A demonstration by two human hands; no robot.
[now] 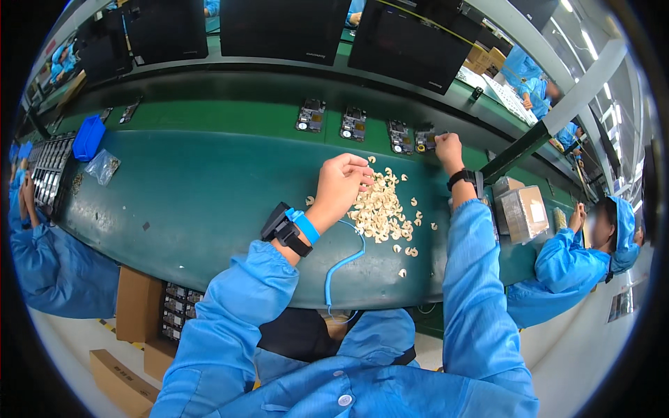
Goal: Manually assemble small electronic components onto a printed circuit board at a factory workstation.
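Note:
My left hand (341,182) rests at the near-left edge of a pile of small cream-coloured parts (383,209) on the green bench, fingers curled together over the parts; whether it pinches one I cannot tell. A blue wrist strap with a coiled cord (346,261) is on that wrist. My right hand (447,148) reaches forward to the conveyor and presses on a dark circuit board (426,138), the rightmost in a row of boards (353,123).
A blue bin (89,137) and a clear bag (103,166) lie at far left beside a tray of boards (50,167). Brown boxes (523,211) sit at right. Co-workers in blue sit left (49,265) and right (578,258). Dark monitors (286,28) stand behind.

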